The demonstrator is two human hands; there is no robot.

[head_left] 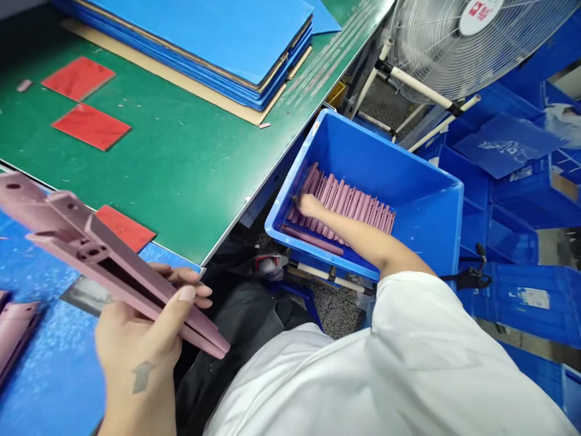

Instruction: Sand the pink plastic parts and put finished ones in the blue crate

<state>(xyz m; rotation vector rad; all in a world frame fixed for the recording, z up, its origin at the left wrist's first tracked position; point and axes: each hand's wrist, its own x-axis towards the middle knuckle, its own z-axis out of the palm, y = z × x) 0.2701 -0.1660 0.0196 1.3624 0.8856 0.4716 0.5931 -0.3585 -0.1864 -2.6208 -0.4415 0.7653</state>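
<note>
My left hand (145,330) is closed around long pink plastic parts (136,272), apparently two lying side by side, held at a slant over the table's near edge. Their wide ends, with holes and a slot, point to the upper left; the narrow ends reach past my thumb. Down in a blue bin (399,157), my right hand (309,206) is curled at the left end of a row of pink plastic parts (349,203). Its fingertips are hidden, so what it holds, if anything, cannot be made out. One pink part (313,240) lies crosswise along the bin's near side.
Blue sheets (204,36) are stacked on the green tabletop (181,163), near red cards (91,126). More pink parts (16,333) lie on a blue mat (49,375) at left. A large fan (436,54) stands behind the bin; several blue crates (526,303) are at right.
</note>
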